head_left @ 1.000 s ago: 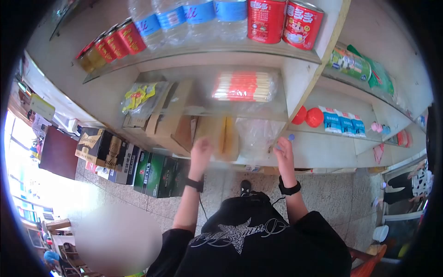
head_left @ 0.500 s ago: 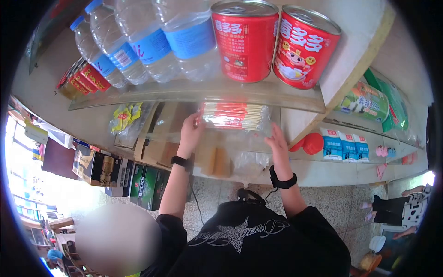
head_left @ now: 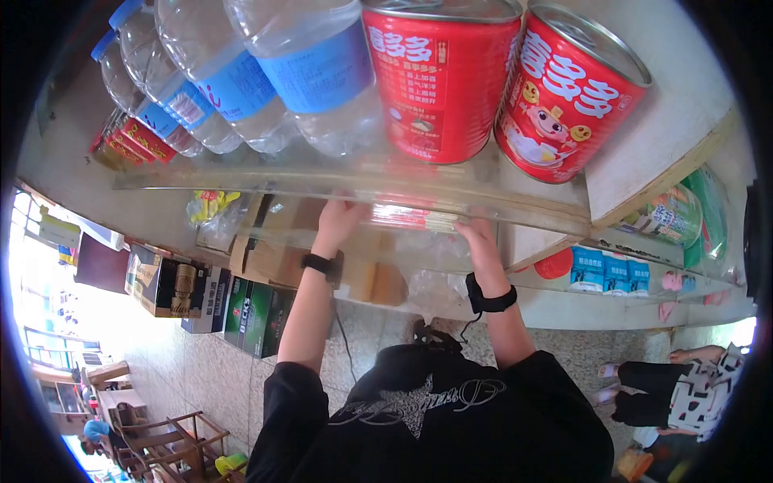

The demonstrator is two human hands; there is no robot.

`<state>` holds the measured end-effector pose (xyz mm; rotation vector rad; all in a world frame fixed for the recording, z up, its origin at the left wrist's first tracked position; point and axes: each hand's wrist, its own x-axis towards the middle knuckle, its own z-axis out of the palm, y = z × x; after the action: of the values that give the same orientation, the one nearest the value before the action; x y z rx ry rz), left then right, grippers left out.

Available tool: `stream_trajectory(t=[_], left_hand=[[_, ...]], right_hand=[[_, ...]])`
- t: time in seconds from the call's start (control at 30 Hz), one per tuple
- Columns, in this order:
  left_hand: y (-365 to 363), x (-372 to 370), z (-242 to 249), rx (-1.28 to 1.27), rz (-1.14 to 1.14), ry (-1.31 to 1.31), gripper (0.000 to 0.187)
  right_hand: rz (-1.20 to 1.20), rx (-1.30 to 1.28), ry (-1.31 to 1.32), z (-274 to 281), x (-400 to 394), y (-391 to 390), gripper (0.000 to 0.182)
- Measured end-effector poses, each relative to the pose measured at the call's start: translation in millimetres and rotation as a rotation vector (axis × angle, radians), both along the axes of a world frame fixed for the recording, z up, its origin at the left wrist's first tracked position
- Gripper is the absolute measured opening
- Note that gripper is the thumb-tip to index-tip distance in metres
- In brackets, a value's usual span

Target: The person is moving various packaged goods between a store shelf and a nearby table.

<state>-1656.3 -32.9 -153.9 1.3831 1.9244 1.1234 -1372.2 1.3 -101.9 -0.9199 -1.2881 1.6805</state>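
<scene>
A clear plastic pack of thin wooden sticks with red print lies crosswise on the lower shelf, partly behind the glass edge of the shelf above. My left hand is closed on its left end, the fingertips partly hidden under the upper shelf. At the right end, my right hand holds the pack with its fingers on the edge. A black band is around each wrist.
Above stand water bottles and two red cans on a glass shelf. Cardboard lies left of my hands. To the right are blue packets and a red lid. Beer boxes stand below; another person is at right.
The pack and both hands have moved further in under the upper shelf. My right hand, spread beside the pack before, is now against its right end. My head has come closer to the shelf.
</scene>
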Motion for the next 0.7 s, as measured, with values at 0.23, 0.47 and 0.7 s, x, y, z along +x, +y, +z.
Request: stream_trajectory(t=[0.23,0.47,0.7], left_hand=[[-34,26,40,-0.177,0.152,0.005,0.055],[-84,33,39,-0.150,0.143,-0.108,0.060],[-107,50,13,0.059,0.202,-0.330,0.046]], right_hand=[[-0.002,0.073,0.077,-10,10,-20,0.064],[-0.062,0.077,-0.110,-25,31,-60,0.078],[-0.107,0.239,-0.349,-52,39,-70,0.069]])
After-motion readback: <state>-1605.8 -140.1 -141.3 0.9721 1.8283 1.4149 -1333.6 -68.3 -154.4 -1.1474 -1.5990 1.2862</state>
